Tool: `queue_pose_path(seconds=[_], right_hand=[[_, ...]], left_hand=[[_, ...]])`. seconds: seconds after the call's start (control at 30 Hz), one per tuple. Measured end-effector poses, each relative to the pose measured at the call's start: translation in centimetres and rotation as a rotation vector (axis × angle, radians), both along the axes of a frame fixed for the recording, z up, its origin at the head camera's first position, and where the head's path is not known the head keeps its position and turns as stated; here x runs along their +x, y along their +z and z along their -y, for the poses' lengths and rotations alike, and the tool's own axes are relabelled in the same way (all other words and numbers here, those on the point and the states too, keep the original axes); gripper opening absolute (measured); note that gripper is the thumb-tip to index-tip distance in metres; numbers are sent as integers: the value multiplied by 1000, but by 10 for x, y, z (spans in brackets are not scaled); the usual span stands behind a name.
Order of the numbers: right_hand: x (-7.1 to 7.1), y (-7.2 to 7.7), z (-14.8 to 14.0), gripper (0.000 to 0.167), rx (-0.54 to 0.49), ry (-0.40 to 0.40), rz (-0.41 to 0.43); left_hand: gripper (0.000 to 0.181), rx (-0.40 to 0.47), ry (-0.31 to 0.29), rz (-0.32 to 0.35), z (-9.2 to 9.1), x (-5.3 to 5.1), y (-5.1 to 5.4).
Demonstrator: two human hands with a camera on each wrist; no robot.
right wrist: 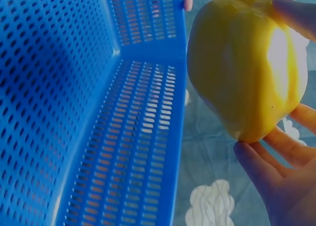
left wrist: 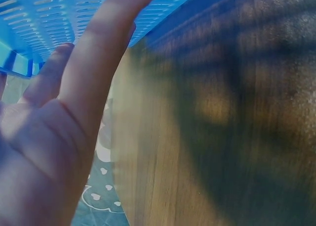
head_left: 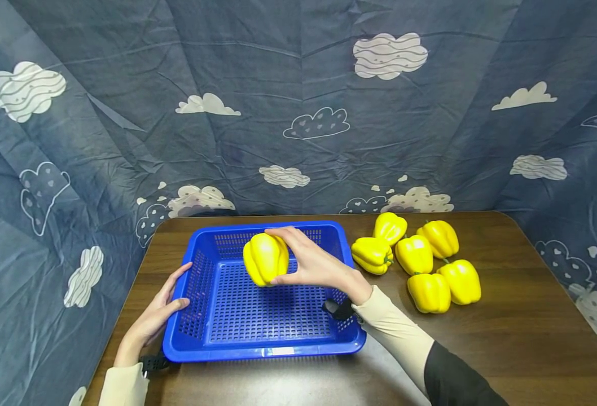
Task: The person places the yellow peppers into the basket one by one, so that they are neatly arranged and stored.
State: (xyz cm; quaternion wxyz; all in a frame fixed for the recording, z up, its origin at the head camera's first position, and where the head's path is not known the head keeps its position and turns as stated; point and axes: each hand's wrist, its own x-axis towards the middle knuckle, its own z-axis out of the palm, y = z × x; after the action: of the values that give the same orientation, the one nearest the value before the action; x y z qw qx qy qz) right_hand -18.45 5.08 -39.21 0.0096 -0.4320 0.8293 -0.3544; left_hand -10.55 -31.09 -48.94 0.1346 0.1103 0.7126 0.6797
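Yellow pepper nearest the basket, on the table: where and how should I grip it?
That pepper is probably best gripped around its rounded middle, from above and the near side: it lies stem rightward, near side clear, another pepper close behind.

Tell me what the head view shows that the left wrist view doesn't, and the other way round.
Only the head view shows the right grip holding a yellow pepper over the blue basket, plus six loose peppers on the wooden table.

Only the left wrist view shows the creased palm of the left grip up close.

Both show the left grip at the basket's slotted side, the table and the cloud-patterned cloth.
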Motion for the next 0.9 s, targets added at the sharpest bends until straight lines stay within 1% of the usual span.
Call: queue_pose_path(seconds=[0.23, 0.57, 0.73, 0.9], right_hand=[[-3, -5, 18, 84, -23, 15, 30], [-9, -17, 38, 84, -38, 20, 27], [-11, -22, 47, 84, -40, 26, 35], [-12, -26, 56, 86, -33, 36, 24]], left_hand=[[73, 1, 0, 3, -1, 1, 1], [72, 28, -8, -14, -2, 2, 2], [72, 11, 2, -5, -2, 2, 2], [71, -9, 13, 5, -2, 1, 3]])
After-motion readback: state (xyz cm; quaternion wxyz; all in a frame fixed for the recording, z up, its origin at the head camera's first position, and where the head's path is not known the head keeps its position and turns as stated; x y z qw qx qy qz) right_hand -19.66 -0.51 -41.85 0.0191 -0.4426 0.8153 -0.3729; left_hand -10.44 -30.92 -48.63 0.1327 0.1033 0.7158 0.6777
